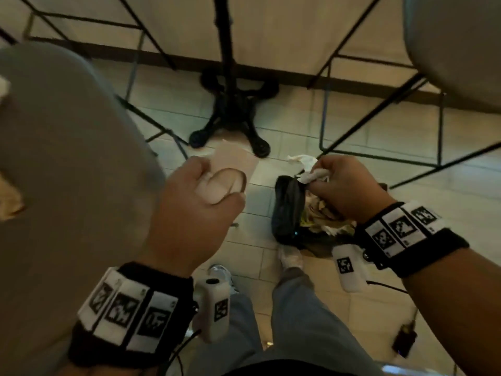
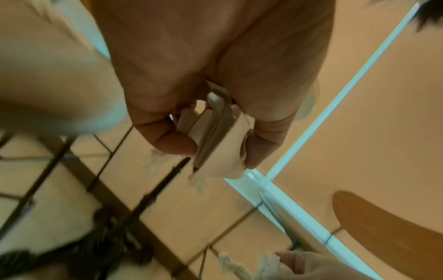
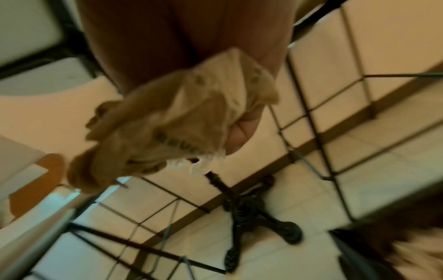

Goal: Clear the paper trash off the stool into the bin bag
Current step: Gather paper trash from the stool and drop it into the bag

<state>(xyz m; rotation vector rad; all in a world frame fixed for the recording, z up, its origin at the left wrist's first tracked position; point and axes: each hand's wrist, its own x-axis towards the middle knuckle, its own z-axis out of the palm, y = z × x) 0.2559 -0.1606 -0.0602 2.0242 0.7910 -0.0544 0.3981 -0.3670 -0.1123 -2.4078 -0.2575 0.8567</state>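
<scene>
Item: paper trash in transit, two lots. Lot one, a flattened paper cup sleeve (image 1: 230, 169), beige with a brown ring mark, clamped in the left hand (image 1: 195, 210), fingers and thumb curled round its lower end; the left wrist view shows the folded card (image 2: 215, 144) pinched between thumb and fingertips. It hangs over bare floor tile (image 1: 271, 256), between the stool (image 1: 67, 172) and the black bin bag (image 1: 287, 210), not yet above the bag's mouth. Lot two, a crumpled white napkin (image 1: 311, 169), gripped in the right hand (image 1: 349, 191), which also appears to pinch the bag's rim and hold it open; the right wrist view shows crumpled printed paper (image 3: 182, 121) bunched in the fingers. The bag, hanging above the floor, already holds crushed wrappers. Remaining stock: brown paper scraps (image 1: 10, 202) at the stool's left edge, blurred. Surroundings: black cast table base (image 1: 233, 118), wire-frame stool legs, the person's shoes and trouser legs below. Hazards, as judged: the bag mouth is narrow and half covered by the right hand, so a sleeve released early or off-centre would land on the tile; the right hand does two jobs, so opening it to drop the napkin could let the rim fall shut or the bag slip; loose napkin tails could snag and trail outside the rim.
</scene>
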